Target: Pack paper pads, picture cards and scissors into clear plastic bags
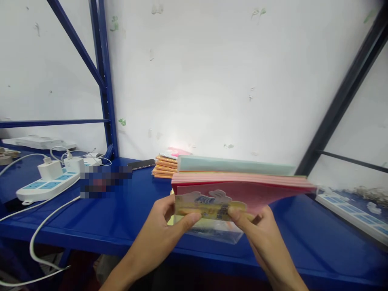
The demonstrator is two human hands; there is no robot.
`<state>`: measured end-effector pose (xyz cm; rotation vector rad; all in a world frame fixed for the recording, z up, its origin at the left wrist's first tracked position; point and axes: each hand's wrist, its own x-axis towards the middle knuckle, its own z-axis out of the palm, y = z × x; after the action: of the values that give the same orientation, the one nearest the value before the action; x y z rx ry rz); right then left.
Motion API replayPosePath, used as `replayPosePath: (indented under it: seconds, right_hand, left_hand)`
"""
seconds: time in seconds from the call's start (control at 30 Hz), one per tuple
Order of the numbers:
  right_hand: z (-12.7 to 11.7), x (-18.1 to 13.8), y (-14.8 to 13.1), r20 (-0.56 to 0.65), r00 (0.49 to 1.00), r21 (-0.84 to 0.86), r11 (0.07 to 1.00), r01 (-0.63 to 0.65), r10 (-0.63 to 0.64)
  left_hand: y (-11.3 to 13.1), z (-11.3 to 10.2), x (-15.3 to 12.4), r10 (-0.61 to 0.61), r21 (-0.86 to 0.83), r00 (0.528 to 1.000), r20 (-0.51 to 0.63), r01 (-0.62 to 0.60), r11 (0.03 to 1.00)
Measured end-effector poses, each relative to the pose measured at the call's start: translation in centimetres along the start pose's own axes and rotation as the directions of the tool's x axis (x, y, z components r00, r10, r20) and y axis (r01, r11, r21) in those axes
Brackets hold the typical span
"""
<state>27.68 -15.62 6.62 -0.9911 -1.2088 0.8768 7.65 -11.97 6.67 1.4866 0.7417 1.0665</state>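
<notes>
In front of me, both hands hold a semi-clear yellow ruler [209,210] with a wavy, printed top edge. My left hand [165,228] grips its left end, thumb across the front. My right hand [257,230] pinches its right part between thumb and fingers. Right behind the ruler stands a thick layered stack of pink sheets or folders [242,184]; whether my right fingers also touch it I cannot tell. Below the ruler shows clear plastic packaging [226,236]. A pale blue-green panel [230,165] rises behind the pink layers.
On the blue table [133,218], a pile of orange packets [165,166] lies behind the pink stack. A dark phone-like slab [141,164] is left of them. A white power strip [45,186] with chargers and cables stands at left; another strip [354,214] lies at right.
</notes>
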Motion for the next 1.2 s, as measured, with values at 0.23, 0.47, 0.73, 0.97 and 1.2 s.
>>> replayPosePath:
  seconds: [0.23,0.47,0.73,0.97,1.2]
  right_hand:
    - [0.4,0.6,0.9,0.022,0.996,0.069,0.994,-0.083,0.082]
    - [-1.0,1.8,1.4,0.240,0.971,-0.042,0.999,0.007,0.003]
    - [-6.4,5.4,4.5,-0.102,0.993,-0.743,0.669,-0.036,-0.060]
    - [-6.0,5.8,8.7,-0.037,0.979,-0.963,0.253,-0.088,0.200]
    - [-7.1,6.2,8.8,0.044,0.968,-0.957,0.289,-0.031,0.248]
  left_hand:
    - [0.3,0.3,0.1,-0.023,-0.086,0.996,-0.092,0.015,0.996]
    - [-0.7,-0.8,1.0,-0.032,-0.087,0.975,-0.221,0.013,0.996]
    - [0.4,-6.4,1.5,0.024,-0.167,0.855,-0.519,-0.129,0.978]
    - [-2.7,-4.7,3.0,0.068,-0.246,0.810,-0.583,-0.255,0.935]
    - [-6.4,-2.3,4.1,0.168,-0.094,0.887,-0.429,-0.229,0.969]
